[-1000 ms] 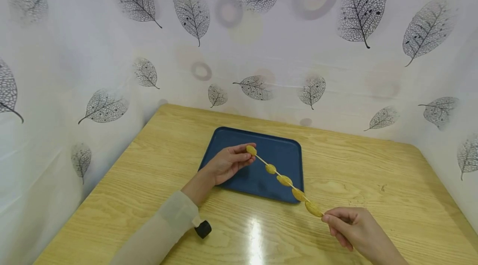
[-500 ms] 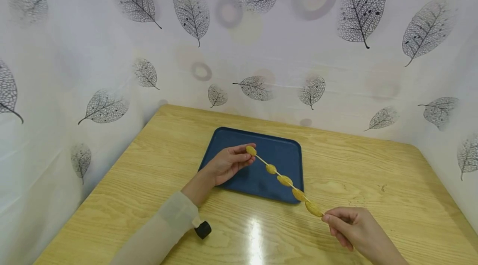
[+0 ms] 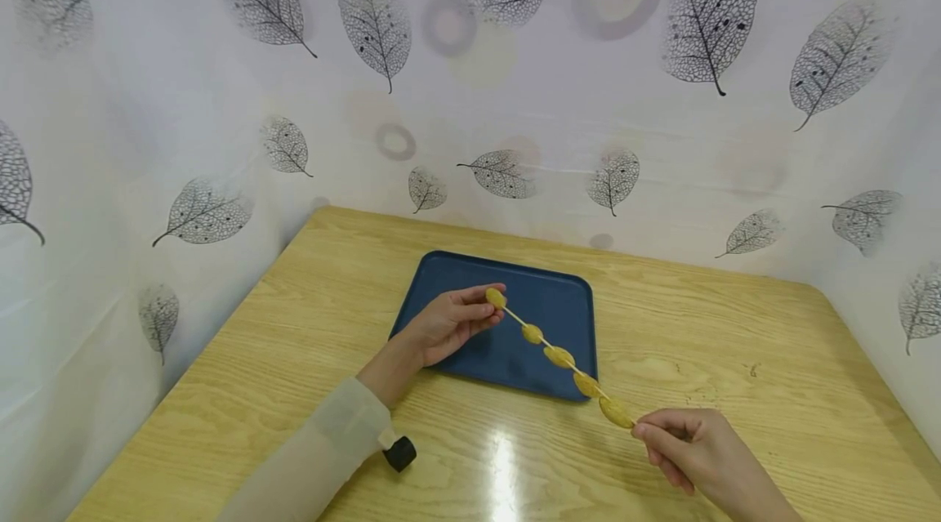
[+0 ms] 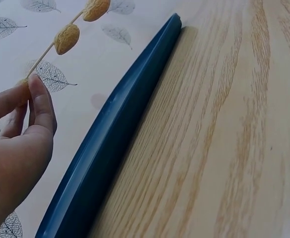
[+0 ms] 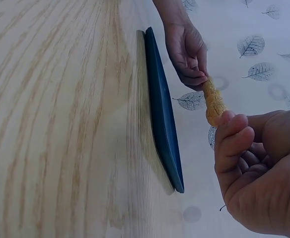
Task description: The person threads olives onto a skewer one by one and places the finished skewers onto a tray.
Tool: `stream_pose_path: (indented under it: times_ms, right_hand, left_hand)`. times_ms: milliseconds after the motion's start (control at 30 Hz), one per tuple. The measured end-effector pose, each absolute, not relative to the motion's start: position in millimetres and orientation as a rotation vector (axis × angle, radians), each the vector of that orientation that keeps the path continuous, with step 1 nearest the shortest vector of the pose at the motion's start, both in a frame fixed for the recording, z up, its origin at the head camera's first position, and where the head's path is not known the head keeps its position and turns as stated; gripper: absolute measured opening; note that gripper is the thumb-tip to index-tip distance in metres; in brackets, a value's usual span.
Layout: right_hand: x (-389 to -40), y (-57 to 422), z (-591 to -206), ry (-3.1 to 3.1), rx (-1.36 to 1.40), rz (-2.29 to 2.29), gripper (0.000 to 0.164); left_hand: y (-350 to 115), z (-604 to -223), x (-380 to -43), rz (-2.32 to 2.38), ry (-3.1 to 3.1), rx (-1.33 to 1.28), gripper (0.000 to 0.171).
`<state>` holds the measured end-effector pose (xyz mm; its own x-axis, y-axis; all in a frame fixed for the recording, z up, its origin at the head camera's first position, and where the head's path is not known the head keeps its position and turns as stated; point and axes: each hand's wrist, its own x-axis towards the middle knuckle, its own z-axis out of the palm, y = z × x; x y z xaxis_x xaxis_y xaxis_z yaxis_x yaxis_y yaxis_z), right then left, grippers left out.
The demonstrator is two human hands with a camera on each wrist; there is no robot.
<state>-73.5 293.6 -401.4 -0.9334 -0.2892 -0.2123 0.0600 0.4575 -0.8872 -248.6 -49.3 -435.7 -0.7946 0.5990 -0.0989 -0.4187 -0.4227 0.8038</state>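
Observation:
A thin wooden skewer carrying several golden-brown, oval food pieces (image 3: pixel 559 356) is stretched diagonally between both hands, raised above the table. My left hand (image 3: pixel 454 324) pinches its far end by the last piece, over the blue tray (image 3: pixel 544 301). My right hand (image 3: pixel 698 444) pinches the near end between thumb and fingertips, just beyond the lowest piece. Pieces (image 4: pixel 67 39) with a rough, bumpy skin show up close in the left wrist view. In the right wrist view the row (image 5: pixel 214 101) is seen nearly end-on, so most pieces hide behind the nearest.
The tray lies on a light wood-grain table (image 3: pixel 294 326), towards its back. Behind and to the left hangs a pale curtain (image 3: pixel 470 97) printed with leaves. A small black block (image 3: pixel 400 452) is fixed at the left sleeve's cuff (image 3: pixel 360 416).

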Motion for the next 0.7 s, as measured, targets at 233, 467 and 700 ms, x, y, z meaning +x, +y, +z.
stream_pose_path:
  times_ms: [233,467,700]
  right_hand:
    - [-74.7,292.3,-401.7,2.348,-0.151,-1.48,0.032]
    - [-73.8,292.0,-401.3,2.364,-0.188,-1.472,0.031]
    - [-75.1,292.1,-403.2,2.37,-0.217,-1.476,0.029]
  left_hand:
    - [-50.4,-436.6,-249.1,2.218,1.157,0.319,0.05]
    - [-51.5,-437.9,-249.2,2.219,1.156,0.348,0.047]
    - [-52.0,-435.6,-248.3,2.211,1.155,0.358,0.048]
